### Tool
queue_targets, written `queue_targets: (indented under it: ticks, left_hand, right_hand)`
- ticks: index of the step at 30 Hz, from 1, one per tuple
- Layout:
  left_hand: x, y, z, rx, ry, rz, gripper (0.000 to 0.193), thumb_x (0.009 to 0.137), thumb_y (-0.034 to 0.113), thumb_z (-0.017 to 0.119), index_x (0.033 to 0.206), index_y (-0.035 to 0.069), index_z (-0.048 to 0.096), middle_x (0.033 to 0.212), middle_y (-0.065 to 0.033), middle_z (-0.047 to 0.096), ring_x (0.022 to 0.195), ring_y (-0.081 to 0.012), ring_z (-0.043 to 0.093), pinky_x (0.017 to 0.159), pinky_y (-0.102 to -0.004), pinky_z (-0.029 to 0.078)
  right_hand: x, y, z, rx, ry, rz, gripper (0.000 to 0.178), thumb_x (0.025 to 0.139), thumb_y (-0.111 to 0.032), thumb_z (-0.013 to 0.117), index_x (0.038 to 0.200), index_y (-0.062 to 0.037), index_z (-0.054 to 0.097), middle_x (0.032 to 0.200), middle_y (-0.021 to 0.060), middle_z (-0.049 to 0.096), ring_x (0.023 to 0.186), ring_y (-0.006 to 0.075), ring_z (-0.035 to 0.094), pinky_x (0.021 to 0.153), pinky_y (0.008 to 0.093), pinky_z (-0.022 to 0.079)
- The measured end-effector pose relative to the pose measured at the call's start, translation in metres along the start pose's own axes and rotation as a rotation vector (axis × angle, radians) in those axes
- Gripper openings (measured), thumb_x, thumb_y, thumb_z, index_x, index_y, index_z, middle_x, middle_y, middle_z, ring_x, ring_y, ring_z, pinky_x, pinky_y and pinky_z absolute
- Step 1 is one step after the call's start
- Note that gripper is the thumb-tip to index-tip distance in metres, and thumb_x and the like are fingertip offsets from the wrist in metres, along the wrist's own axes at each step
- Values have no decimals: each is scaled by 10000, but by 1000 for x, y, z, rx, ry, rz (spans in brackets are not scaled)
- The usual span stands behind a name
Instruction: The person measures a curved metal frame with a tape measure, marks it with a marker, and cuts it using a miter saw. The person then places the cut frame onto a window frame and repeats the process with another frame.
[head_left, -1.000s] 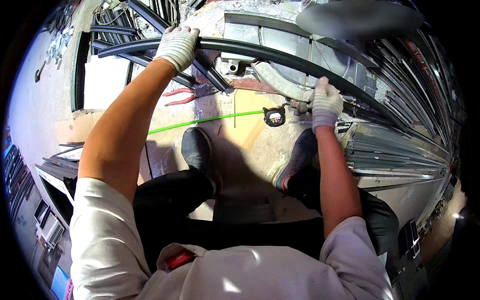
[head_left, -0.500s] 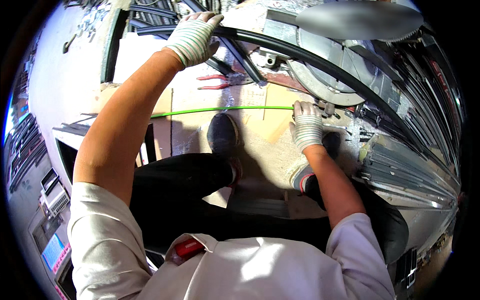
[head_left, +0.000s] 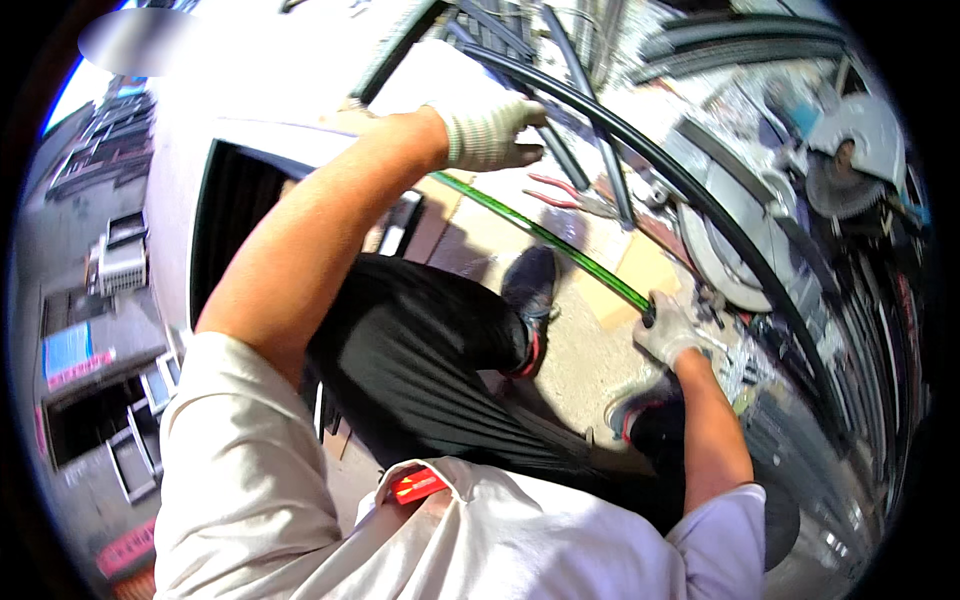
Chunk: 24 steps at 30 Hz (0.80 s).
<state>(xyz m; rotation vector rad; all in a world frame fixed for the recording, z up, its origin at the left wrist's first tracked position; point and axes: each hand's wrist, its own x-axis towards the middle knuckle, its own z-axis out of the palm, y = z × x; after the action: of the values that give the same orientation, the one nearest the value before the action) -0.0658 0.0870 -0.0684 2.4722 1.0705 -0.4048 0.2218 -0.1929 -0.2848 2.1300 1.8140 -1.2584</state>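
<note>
Workshop floor (head_left: pixel 580 350), pale and sunlit, cluttered around its edges. At far left, blue panel (head_left: pixel 68 352) with a pink edge. Farther right, left hand (head_left: pixel 485 130) in a striped glove, fingers and thumb loosely parted. Stretched from just below that hand toward the lower right: green tape measure (head_left: pixel 545 238). Just beyond, red-handled pliers (head_left: pixel 584 202). Next, right hand (head_left: pixel 668 332), gloved, closed around the tape's dark end. Arching past, long black strip (head_left: pixel 645 143); then circular saw (head_left: pixel 865 130) and bunched metal profiles (head_left: pixel 880 360).

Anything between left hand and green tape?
Nothing visible. The open left hand is near the far end of the green tape; the pliers lie right of that gap. Can't judge height.
</note>
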Motion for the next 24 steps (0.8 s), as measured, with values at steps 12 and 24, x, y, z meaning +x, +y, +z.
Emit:
queue_targets:
  ticks: [12,24]
  left_hand:
    - [-159,-39,-15,-669,941,-228,366,995,270,696,1267,26,685,1120,-102,740,1046,-180,682,967,-332,537]
    - [-206,-100,41,-1251,1177,-387,357,1025,318,650,1154,-11,699,995,-84,752,878,-155,682,829,-314,552]
  right_hand:
    - [-41,-39,-60,170,227,-282,522,796,-188,720,1271,-4,610,973,256,701,880,343,704,823,426,551]
    - [-89,-180,-144,256,396,-408,483,876,-137,686,1333,1,611,961,69,659,823,133,584,788,312,524]
